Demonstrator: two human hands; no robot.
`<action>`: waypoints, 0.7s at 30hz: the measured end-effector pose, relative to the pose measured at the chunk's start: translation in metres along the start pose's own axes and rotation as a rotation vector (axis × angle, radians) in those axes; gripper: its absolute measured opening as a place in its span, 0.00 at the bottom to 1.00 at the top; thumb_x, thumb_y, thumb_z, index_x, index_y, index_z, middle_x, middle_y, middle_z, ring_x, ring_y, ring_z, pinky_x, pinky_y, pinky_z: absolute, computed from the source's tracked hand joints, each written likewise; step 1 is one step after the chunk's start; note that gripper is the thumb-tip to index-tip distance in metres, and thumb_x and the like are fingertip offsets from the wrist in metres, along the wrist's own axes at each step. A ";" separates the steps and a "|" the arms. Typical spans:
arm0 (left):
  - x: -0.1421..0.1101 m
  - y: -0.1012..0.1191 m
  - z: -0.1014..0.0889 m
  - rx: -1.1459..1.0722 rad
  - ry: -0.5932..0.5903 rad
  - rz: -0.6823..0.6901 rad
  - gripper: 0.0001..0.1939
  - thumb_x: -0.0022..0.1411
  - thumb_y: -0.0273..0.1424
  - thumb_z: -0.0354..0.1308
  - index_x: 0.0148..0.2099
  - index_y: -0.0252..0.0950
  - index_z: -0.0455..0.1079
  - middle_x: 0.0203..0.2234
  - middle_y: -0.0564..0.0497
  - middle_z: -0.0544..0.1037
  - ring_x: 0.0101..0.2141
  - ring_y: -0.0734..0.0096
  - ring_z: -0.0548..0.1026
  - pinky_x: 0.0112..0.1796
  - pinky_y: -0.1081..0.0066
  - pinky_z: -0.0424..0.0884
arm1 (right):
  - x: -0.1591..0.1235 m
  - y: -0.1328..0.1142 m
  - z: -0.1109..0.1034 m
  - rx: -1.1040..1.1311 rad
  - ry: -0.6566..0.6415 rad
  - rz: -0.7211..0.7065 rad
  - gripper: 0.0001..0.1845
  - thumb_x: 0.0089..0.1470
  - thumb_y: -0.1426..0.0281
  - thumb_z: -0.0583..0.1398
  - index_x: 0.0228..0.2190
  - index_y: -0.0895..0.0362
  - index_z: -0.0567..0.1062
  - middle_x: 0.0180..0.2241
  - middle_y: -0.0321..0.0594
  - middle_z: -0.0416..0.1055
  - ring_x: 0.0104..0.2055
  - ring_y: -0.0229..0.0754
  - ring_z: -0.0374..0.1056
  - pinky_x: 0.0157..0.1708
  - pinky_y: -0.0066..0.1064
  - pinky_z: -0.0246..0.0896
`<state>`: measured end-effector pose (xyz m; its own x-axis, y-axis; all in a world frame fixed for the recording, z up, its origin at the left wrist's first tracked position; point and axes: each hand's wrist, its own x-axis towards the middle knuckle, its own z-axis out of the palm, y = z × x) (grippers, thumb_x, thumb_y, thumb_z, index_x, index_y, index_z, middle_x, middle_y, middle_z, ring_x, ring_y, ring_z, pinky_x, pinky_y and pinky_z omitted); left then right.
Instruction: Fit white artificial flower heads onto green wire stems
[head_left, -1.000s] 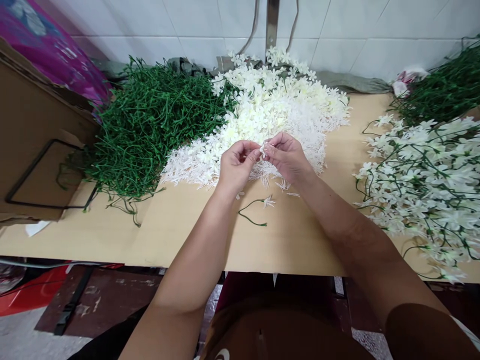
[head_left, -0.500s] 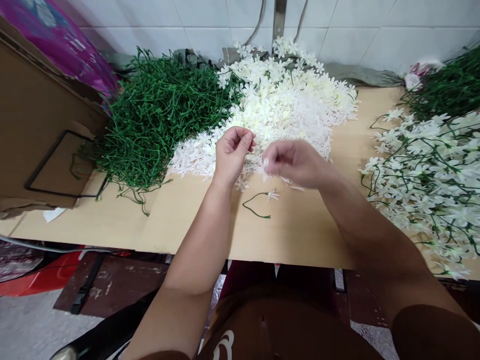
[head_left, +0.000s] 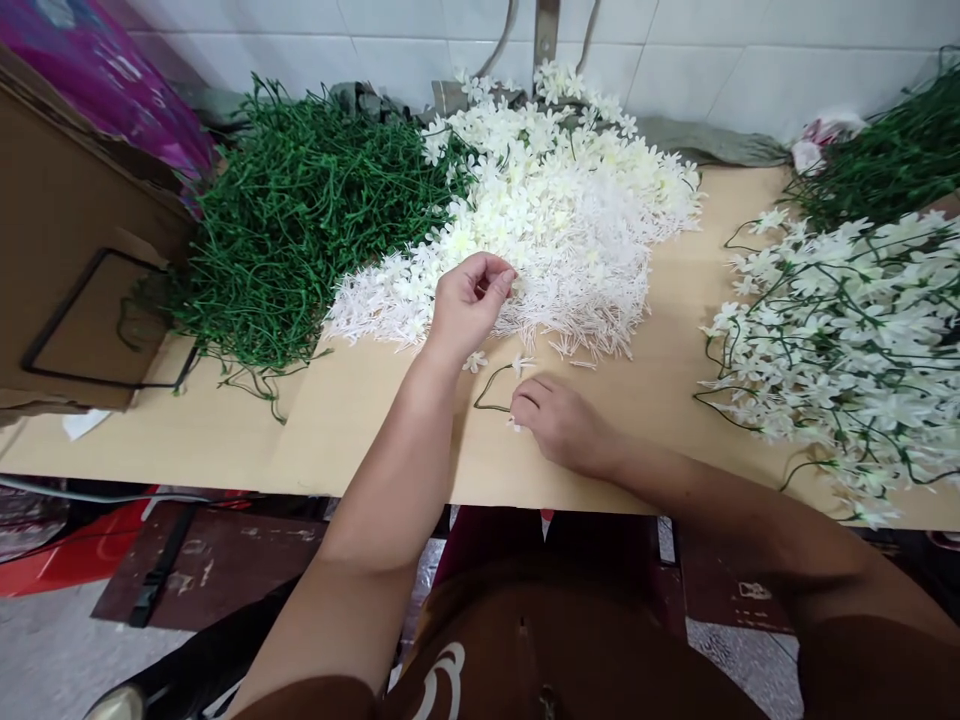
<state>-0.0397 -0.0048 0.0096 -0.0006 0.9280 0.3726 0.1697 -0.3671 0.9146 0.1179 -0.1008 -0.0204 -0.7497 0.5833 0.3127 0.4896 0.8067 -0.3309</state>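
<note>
1. Head view: the left hand (head_left: 471,298) is held above the near fringe of a white flower heap (head_left: 525,220), all soft flat petals and skinny, matchstick-looking bits. Its grip is pretty narrow, thumb set against fingertips; whether anything's pinched in there can't be told.
2. The right hand (head_left: 559,425) is bunched low over the tan, smooth cardboard sheet (head_left: 360,430), at the near end of a thin green stem (head_left: 491,407). Fingers are curled, thumb's hidden. A white scrap (head_left: 514,424) can be seen at the fingertips; no telling if it's gripped.
3. That stem is bent into a V pointing left, with a spiky white tuft (head_left: 519,365) at its far end. A star-shaped blossom (head_left: 475,361) is left lying nearby.
4. On the left, wiry green stems (head_left: 300,220) are piled in a tangle.
5. On the right, stemmed white flowers (head_left: 855,340) are heaped, petals and curvy stems all mixed.
</note>
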 end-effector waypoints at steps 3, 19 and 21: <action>-0.004 0.005 0.000 0.004 -0.080 0.038 0.13 0.55 0.41 0.64 0.30 0.36 0.71 0.21 0.53 0.72 0.23 0.76 0.69 0.26 0.73 0.63 | 0.005 0.010 -0.022 0.228 0.044 0.155 0.08 0.55 0.77 0.54 0.25 0.58 0.66 0.27 0.42 0.68 0.30 0.40 0.61 0.32 0.33 0.58; -0.013 0.016 0.010 0.072 -0.354 0.041 0.24 0.61 0.51 0.52 0.26 0.36 0.67 0.20 0.52 0.71 0.24 0.74 0.68 0.28 0.72 0.64 | 0.045 0.060 -0.062 1.143 0.401 0.520 0.23 0.36 0.58 0.72 0.23 0.58 0.68 0.19 0.30 0.66 0.23 0.29 0.62 0.25 0.25 0.59; -0.013 0.015 0.010 0.068 -0.357 0.013 0.22 0.60 0.49 0.53 0.29 0.35 0.69 0.22 0.51 0.72 0.26 0.73 0.68 0.29 0.72 0.64 | 0.044 0.062 -0.060 1.251 0.419 0.533 0.24 0.34 0.56 0.72 0.23 0.57 0.68 0.20 0.30 0.69 0.23 0.30 0.65 0.27 0.25 0.63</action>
<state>-0.0275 -0.0218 0.0171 0.3442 0.8915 0.2945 0.2330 -0.3850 0.8930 0.1417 -0.0194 0.0264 -0.3104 0.9483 0.0658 -0.2080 -0.0002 -0.9781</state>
